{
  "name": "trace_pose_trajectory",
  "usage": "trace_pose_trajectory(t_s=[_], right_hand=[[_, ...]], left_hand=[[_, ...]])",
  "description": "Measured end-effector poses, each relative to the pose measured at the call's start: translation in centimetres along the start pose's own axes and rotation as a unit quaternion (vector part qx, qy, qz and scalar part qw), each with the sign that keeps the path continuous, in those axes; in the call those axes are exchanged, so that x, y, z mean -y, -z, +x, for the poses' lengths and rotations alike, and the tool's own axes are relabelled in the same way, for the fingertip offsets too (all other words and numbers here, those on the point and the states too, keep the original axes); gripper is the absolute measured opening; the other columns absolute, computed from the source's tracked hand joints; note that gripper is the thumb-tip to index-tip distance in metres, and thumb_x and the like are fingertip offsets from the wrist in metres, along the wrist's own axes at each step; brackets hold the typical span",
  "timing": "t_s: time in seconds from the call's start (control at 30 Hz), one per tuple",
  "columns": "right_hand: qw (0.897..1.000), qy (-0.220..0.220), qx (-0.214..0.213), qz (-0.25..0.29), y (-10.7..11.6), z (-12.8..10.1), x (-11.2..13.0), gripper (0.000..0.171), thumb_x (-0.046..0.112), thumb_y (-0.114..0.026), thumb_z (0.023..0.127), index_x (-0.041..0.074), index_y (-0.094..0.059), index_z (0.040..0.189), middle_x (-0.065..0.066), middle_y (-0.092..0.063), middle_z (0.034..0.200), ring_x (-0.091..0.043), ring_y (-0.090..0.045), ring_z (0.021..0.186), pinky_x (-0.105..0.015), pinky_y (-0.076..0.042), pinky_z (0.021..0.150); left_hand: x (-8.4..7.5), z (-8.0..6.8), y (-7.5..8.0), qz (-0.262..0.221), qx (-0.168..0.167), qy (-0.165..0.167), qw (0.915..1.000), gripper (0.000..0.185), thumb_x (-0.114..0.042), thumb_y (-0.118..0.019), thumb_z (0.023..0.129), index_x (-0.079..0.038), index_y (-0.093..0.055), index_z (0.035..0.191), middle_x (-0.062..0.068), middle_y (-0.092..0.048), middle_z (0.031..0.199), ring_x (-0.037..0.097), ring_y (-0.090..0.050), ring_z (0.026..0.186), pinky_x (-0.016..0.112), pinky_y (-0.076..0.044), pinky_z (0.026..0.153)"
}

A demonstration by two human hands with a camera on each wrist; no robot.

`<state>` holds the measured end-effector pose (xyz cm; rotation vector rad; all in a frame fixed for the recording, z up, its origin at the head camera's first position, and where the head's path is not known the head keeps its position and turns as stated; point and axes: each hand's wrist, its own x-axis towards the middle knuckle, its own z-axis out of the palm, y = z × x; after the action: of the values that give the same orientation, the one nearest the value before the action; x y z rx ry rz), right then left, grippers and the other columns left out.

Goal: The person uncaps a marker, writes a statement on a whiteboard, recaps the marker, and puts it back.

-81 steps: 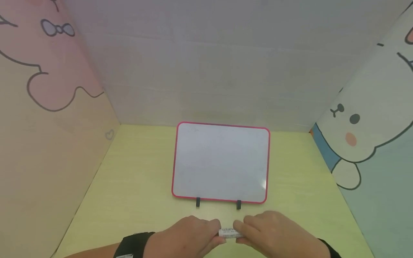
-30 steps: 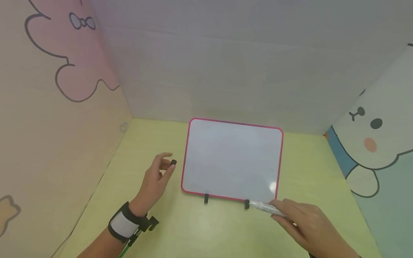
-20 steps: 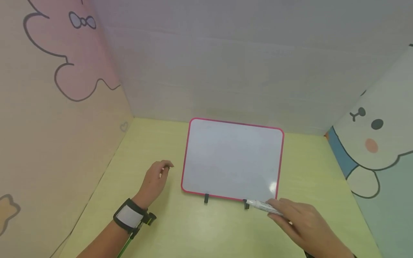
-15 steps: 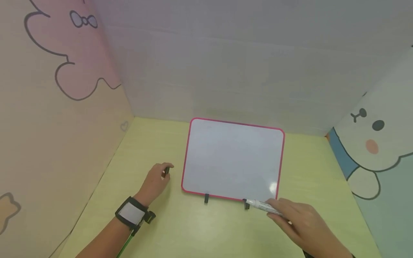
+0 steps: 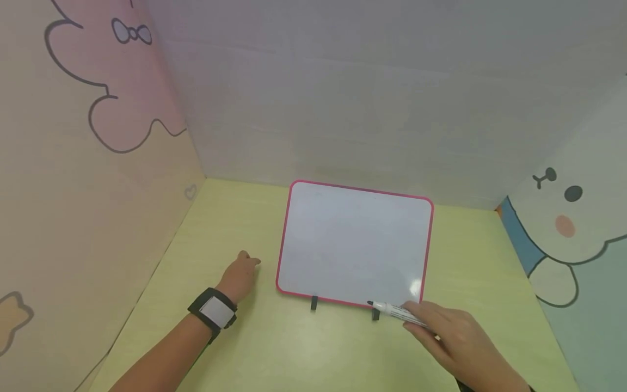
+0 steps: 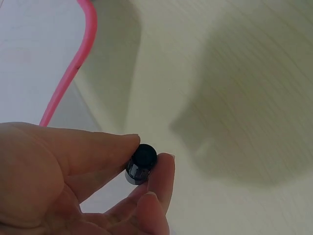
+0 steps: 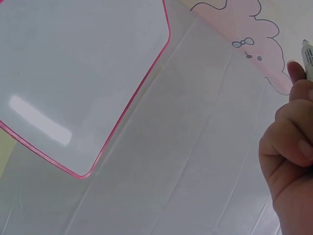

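1. Since the earlier frame, left hand (image 5: 243, 270) has lowered onto the table (image 5: 206, 228), just left of the whiteboard (image 5: 355, 242).
2. Left hand — thumb and fingers pinch the black cap (image 6: 142, 163), close above the table surface.
3. Right hand (image 5: 453, 337) — fingers curled round the uncapped marker (image 5: 394, 311); tip points left, beside the board's near edge.
4. Whiteboard — pink-framed, lying mid-table between the two hands, which are well apart.

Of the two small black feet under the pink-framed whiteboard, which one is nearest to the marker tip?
The right black foot: the tip of the white marker, held in the right hand, sits just above it. The left black foot stands apart, further left.
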<state>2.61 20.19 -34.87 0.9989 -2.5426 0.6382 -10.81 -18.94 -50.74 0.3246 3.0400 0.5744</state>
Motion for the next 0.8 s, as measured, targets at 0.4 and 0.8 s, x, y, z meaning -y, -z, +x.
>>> trace_pose_trajectory(t_s=[0.4,0.8], right_hand=[[0.999,0.012,-0.031,0.001,-0.6,-0.3,-0.5,0.023,0.027,-0.06,0.093,0.01,-0.065,0.107,0.01,-0.064,0.082,0.007,-0.044,0.063,-0.004,-0.036,0.052],[1.0,-0.023,0.0,-0.013,-0.2,-0.2,-0.2,0.027,0.016,-0.073,0.081,0.014,-0.064,0.107,0.016,-0.062,0.085,0.008,-0.045,0.066,-0.005,-0.039,0.055]], left_hand=[[0.1,0.0,-0.7,0.078,0.009,0.012,0.9968,0.013,0.0,-0.052,0.092,0.003,-0.064,0.093,0.016,-0.049,0.083,0.023,-0.049,0.056,0.035,-0.042,0.04],[-0.2,-0.3,-1.5,0.098,0.017,0.035,0.9944,0.012,0.003,-0.051,0.089,0.006,-0.062,0.091,0.018,-0.046,0.085,0.029,-0.044,0.071,0.04,-0.048,0.05]])
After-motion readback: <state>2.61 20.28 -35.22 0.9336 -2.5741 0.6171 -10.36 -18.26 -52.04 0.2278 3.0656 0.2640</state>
